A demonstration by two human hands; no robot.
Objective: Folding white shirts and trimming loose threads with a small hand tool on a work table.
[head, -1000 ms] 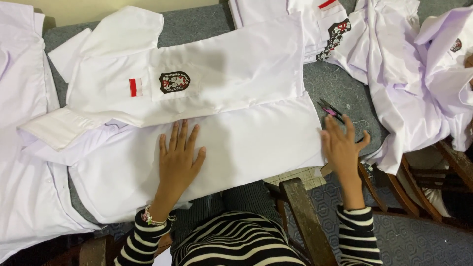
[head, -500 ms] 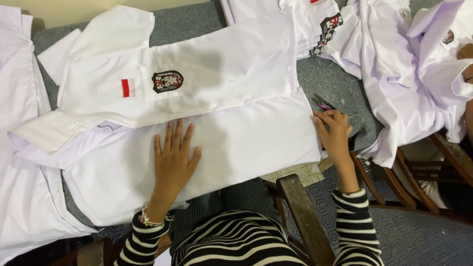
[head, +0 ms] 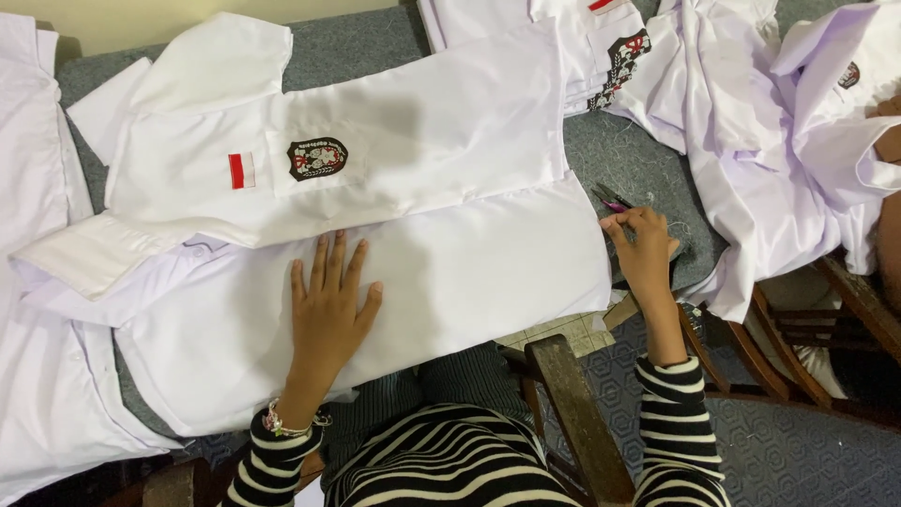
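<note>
Clearly, in the head view, the left hand [head: 328, 314] lies flat and open, fingers spread, pressing on the white shirt [head: 375, 235] spread across the middle of the frame over a grey table [head: 638, 150]. At centre right the right hand [head: 648, 249] is closed on small pink-handled snips [head: 608, 199], their tips right at the shirt's right edge. More white shirts [head: 751, 113] are heaped at upper right (another lies along the left edge). One risk, as I judge it: with blades so near the hem, a slipping cloth could get nicked, since the palm holds it well away from the cutting end.
</note>
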